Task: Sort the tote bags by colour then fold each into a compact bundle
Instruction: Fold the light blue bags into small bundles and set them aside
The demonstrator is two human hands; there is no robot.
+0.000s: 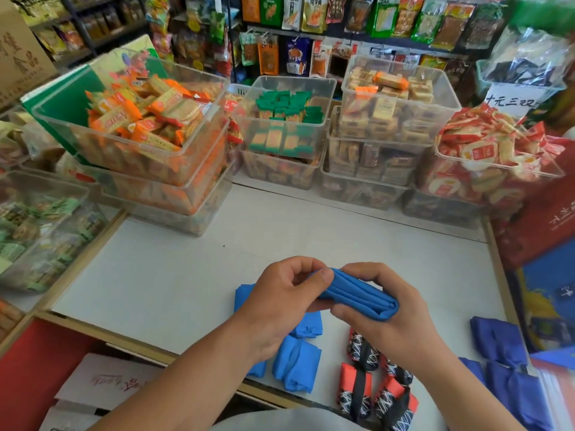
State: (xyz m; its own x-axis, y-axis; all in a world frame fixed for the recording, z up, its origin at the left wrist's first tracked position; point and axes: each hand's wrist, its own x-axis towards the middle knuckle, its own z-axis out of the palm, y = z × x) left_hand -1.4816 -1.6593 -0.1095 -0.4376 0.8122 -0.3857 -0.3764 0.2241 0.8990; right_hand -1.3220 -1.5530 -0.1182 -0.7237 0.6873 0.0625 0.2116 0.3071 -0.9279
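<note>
Bag: you are holding the folded light-blue fabric tote bag (361, 295) above the white bench (186, 275), near centre.
Left hand (280, 293): pinching its left end.
Right hand (404, 321): curling round its right end.
Tip: be squaring the layers while tightening, aiming for the folded blue bundles (295, 365) nearby.

Blue tote bag (361, 293); red-black patterned bundles (373, 387)

Paper sign (510, 102), fixed to front of clear bin (483, 76), far right: handwritten "十元三双". Cardboard box (18, 57), far left: printed characters, only "食品" legible.
</note>
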